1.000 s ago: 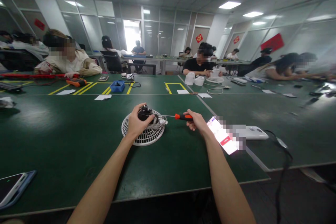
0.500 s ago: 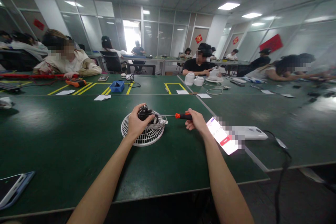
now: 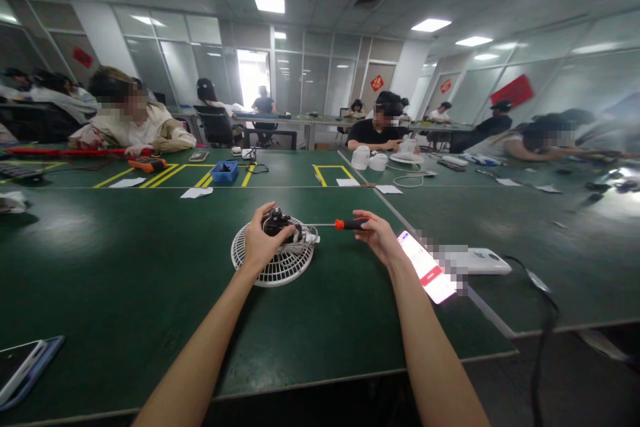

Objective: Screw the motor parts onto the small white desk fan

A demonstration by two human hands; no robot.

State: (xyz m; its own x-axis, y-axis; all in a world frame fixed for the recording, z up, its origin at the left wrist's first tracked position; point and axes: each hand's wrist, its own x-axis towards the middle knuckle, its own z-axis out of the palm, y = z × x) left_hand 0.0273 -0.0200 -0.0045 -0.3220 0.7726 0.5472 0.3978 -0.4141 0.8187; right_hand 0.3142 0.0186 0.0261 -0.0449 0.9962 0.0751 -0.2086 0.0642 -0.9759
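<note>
My left hand [image 3: 263,240] grips a black fan motor [image 3: 278,221], thumb on the near side and fingers behind it. The motor sits over a round white fan grille [image 3: 285,271] lying on the green table. Pale wires bunch at the motor's right side. In my right hand [image 3: 379,237] is a screwdriver [image 3: 350,223] with a black and red handle, held level between thumb and fingers. Its thin shaft points left and reaches the motor's right side; the exact contact point of the tip is too small to make out.
A lit phone [image 3: 427,268] lies beside my right forearm, with a white power bank-like device [image 3: 483,261] and black cable further right. Another phone [image 3: 23,367] is at the lower left. A blue bin [image 3: 225,172] stands farther back. Co-workers sit across the table.
The fingers of my right hand have loosened and shifted on the screwdriver handle. The left hand and motor stay in place; the whole view has tilted up slightly.
</note>
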